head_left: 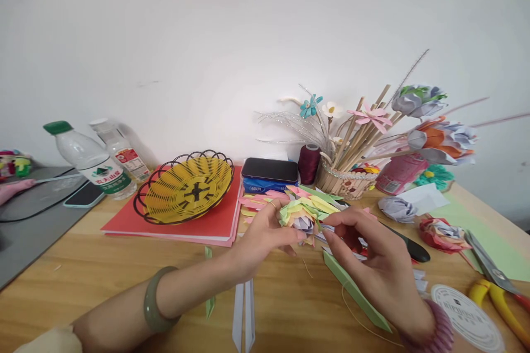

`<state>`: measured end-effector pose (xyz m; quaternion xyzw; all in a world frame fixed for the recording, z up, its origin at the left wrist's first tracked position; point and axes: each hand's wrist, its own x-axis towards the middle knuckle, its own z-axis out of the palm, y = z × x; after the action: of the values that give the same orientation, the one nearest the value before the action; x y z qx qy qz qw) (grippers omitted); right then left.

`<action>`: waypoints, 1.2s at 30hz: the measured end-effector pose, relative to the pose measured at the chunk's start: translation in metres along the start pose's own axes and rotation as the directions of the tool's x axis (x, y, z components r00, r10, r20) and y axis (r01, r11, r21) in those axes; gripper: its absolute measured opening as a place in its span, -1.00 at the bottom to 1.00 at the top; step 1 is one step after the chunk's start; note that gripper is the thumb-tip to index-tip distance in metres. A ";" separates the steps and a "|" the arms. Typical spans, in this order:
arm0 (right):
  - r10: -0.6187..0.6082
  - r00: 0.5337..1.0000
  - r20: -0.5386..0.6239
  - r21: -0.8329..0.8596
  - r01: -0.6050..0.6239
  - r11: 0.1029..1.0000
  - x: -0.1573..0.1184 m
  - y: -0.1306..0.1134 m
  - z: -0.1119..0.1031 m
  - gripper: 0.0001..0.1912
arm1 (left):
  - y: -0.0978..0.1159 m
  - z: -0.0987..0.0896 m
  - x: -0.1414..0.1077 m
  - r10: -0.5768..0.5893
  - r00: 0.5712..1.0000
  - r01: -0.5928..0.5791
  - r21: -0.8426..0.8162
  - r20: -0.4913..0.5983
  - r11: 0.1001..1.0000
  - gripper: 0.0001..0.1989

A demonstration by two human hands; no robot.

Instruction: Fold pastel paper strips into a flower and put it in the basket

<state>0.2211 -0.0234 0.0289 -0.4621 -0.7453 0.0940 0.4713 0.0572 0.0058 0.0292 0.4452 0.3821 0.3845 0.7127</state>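
Observation:
A layered paper flower [304, 213] with green and yellow outer petals and a white-lilac centre is held above the table. My left hand [260, 234] is closed around its left side, thumb in front. At the flower's right edge, my right hand [375, 256] pinches a green petal between thumb and forefinger. Behind the flower lie folded pink, yellow and green paper strips [265, 198], partly hidden. A long green paper strip [356, 291] lies beneath my right hand, with a thin thread [351, 309] near it. White paper strips [244, 314] rest below my left wrist.
A yellow basket [194, 190] sits on red paper [124, 218] at left, near two bottles [95, 160]. Behind stand a phone [270, 170], a thread spool [309, 164] and a pot of sticks and flowers [345, 181]. Scissors [492, 270] and a round white spool [467, 317] lie right.

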 end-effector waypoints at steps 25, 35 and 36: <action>-0.043 0.993 0.110 -0.004 0.043 0.999 0.003 0.004 0.003 -0.92 | -0.005 0.002 0.000 0.044 0.999 -0.046 0.047 0.028 0.998 -0.50; -0.159 0.984 -0.082 -0.189 0.142 0.972 -0.002 0.004 0.007 -0.94 | -0.004 0.004 -0.001 0.031 0.999 -0.032 0.016 0.020 0.999 -0.46; -0.200 0.976 -0.088 -0.227 0.176 0.958 -0.003 0.005 0.006 -0.93 | -0.004 0.004 -0.001 0.030 0.999 -0.031 0.020 0.021 0.999 -0.46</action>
<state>0.2191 -0.0211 0.0212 -0.4424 -0.7646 -0.0594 0.4650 0.0612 0.0024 0.0271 0.4620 0.3719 0.3870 0.7060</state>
